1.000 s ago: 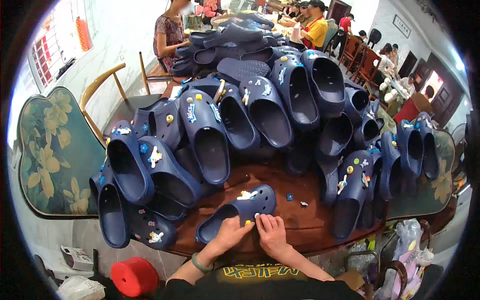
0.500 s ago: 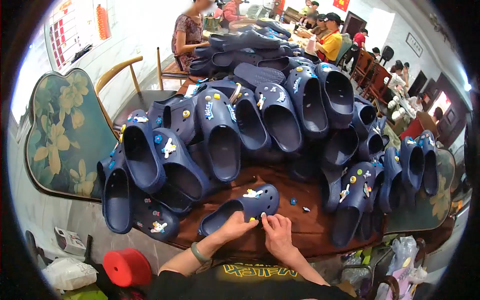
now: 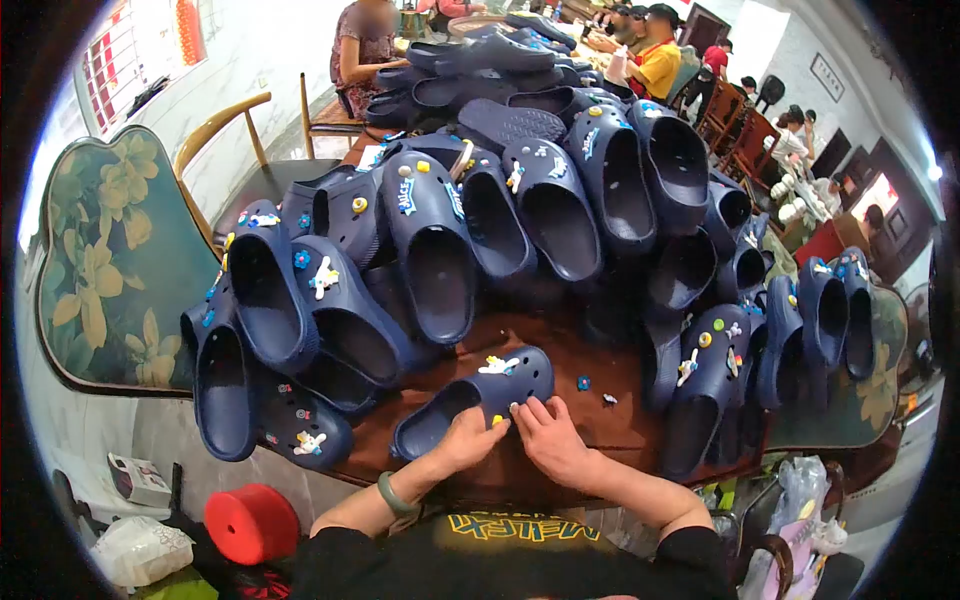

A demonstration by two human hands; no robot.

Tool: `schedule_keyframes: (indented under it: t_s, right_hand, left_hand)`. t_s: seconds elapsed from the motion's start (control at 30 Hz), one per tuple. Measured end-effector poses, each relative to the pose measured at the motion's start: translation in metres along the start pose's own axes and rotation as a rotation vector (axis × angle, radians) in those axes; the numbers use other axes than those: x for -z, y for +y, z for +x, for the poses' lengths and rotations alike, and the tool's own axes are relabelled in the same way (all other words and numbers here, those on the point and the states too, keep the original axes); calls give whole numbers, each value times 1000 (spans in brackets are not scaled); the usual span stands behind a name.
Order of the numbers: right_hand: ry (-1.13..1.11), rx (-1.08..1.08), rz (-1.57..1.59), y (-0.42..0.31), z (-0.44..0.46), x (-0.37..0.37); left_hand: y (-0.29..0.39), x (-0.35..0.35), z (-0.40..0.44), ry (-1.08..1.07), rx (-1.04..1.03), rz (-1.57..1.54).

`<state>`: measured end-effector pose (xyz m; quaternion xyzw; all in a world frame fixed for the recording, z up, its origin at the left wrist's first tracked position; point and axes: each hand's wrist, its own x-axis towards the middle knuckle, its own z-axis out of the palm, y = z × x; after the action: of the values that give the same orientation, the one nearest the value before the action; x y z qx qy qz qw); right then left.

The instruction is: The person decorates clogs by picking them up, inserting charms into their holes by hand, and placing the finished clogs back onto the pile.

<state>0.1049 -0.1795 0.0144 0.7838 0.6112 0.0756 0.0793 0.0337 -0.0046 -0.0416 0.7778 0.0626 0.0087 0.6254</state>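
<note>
A dark blue clog (image 3: 445, 412) lies on its side on the brown cloth, its toe to the right. My left hand (image 3: 470, 438) is wrapped round its near side, thumb beside a yellow charm (image 3: 497, 420). The fingers of my right hand (image 3: 545, 432) are pressed together at a small white charm (image 3: 514, 409) on the clog's near edge. A white figure charm (image 3: 498, 366) sits on the upper side. To the right, a blue flower charm (image 3: 584, 383) and a small white charm (image 3: 609, 400) lie loose on the cloth.
Many decorated blue clogs (image 3: 432, 250) are piled behind and on both sides of the brown cloth (image 3: 590, 345). A red stool (image 3: 252, 524) stands at lower left, and a floral chair back (image 3: 125, 260) at left. Several people sit around a table at the back.
The view has shifted slightly. My right hand stays at the clog's near edge, with its wrist and forearm now angled further to the right. The loose charms lie as before.
</note>
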Motion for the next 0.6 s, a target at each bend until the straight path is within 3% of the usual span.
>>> schedule_keyframes:
  t_s: [0.23, 0.4, 0.47, 0.6]
  right_hand:
    - [128, -96, -44, -16, -4, -11]
    - [356, -296, 222, -30, -10, -22]
    - [507, -346, 398, -30, -11, -20]
    - [549, -408, 534, -32, -15, -25]
  left_hand:
    - [1, 5, 3, -35, -35, 19]
    - [30, 3, -10, 201, -127, 201]
    - [27, 5, -10, 175, -105, 200]
    - [24, 9, -8, 106, -79, 211]
